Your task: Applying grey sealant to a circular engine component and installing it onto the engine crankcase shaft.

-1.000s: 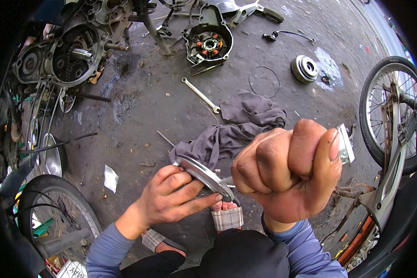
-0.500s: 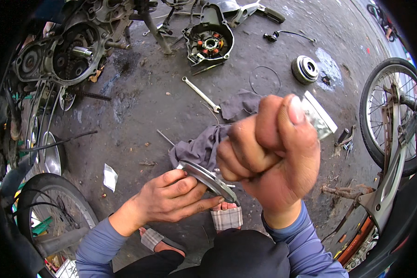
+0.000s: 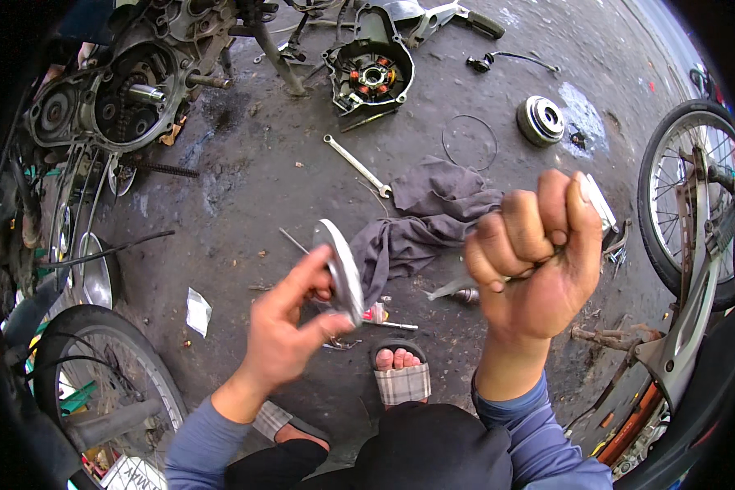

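Observation:
My left hand [image 3: 282, 318] grips a round metal disc [image 3: 341, 273] by its edge, with fingers and thumb on one side of it. The disc stands nearly edge-on, and its face is blurred. My right hand [image 3: 535, 253] is raised in a fist. Past its thumb sticks out the white edge of a small packet [image 3: 601, 202], clear plastic in the earlier frame; the rest is hidden behind the hand. Between my hands a grey cloth [image 3: 416, 224] lies crumpled on the ground. Below the right fist are a piece of clear plastic and a small metal part [image 3: 467, 294], partly covered.
An opened engine [image 3: 135, 98] stands at the upper left. On the ground lie a cover with copper coils [image 3: 373, 77], a combination wrench [image 3: 357, 166], a metal drum [image 3: 541, 121], a wire loop and a white packet [image 3: 198, 312]. Wheels [image 3: 657, 196] flank both sides.
My right fist has moved right and away from the camera, uncovering more cloth. My left hand has turned the disc more upright and shifted slightly left.

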Available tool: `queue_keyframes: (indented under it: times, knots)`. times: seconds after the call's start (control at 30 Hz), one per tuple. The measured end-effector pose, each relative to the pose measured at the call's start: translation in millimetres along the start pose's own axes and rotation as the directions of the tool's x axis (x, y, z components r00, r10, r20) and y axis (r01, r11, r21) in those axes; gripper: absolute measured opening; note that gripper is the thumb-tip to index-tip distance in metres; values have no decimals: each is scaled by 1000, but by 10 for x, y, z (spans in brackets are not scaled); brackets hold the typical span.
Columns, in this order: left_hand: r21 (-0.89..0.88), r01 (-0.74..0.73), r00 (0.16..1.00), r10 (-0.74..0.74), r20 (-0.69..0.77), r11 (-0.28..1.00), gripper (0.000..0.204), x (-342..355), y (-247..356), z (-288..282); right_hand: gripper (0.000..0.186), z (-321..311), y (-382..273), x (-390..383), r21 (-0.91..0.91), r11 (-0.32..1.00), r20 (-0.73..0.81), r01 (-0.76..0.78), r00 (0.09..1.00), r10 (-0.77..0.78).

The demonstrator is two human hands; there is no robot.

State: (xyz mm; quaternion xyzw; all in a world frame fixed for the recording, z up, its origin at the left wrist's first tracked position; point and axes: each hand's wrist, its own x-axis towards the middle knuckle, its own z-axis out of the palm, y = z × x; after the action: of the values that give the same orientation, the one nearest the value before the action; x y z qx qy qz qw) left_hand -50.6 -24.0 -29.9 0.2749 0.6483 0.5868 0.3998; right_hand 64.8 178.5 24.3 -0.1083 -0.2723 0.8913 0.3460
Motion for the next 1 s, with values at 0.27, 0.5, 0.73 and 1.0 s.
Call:
queue_keyframes:
  times: [0.27,0.5,0.73,1.0]
  knots:
    - [-787,119,920,-366,-142,606,40,111,-280,177,36,-368,85,-273,-177,983,-219,45,972,-84]
    - [-766,101,989,-144,12,635,41,74,-188,328,37,-350,-19,-319,-42,995,-283,86,954,-95]
    - [-489,-15,993,-44,-108,872,33,80,-364,256,34,-232,-75,-312,55,980,-59,193,980,-190]
    - [-514,12,999,-37,-39,858,41,82,-179,331,33,40,-29,-50,13,994,279,106,954,-106]
